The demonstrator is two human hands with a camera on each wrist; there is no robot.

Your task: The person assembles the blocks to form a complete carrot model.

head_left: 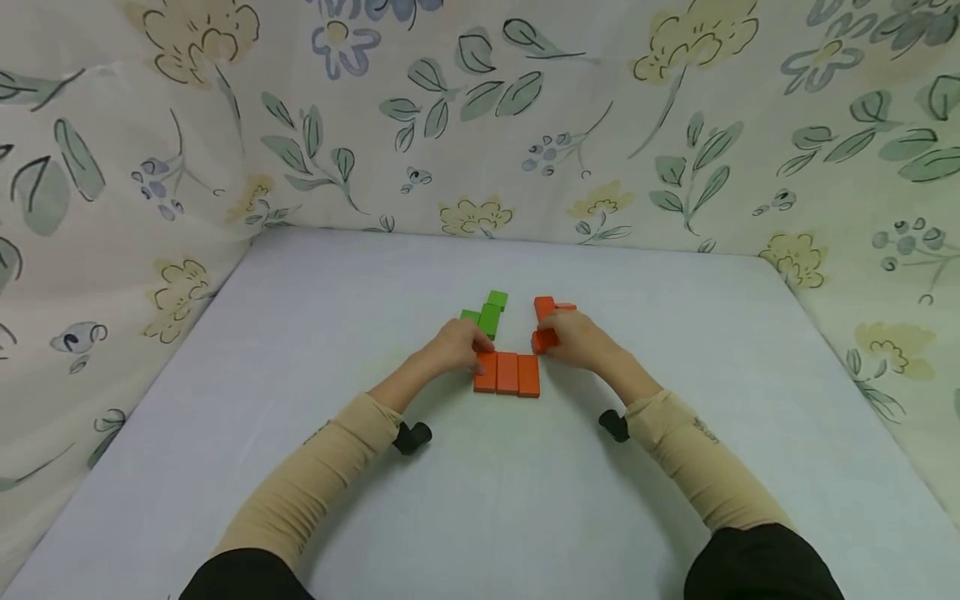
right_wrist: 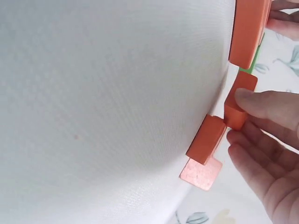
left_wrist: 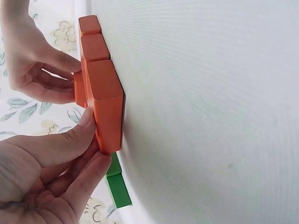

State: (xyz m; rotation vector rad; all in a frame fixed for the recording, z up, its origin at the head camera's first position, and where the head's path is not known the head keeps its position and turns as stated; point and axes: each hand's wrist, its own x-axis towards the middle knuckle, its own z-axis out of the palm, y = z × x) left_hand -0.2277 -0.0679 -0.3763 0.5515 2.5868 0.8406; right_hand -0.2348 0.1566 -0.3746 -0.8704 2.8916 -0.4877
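Three flat orange blocks (head_left: 507,373) lie side by side in a row on the white table. At the row's left end my left hand (head_left: 453,343) pinches the leftmost orange block (left_wrist: 108,112), thumb on its upper face and fingers at its far end. Just beyond the right end, my right hand (head_left: 576,337) holds another orange block (right_wrist: 246,81) between thumb and fingers, tilted in the right wrist view. Beside that hand, two more orange blocks (right_wrist: 205,140) stay partly hidden in the head view.
Several green blocks (head_left: 490,320) lie touching in a stepped group behind the left hand. White cloth (head_left: 315,333) covers the table. Floral fabric (head_left: 480,117) hangs along the back and sides. Small black devices (head_left: 412,437) sit at both wrists.
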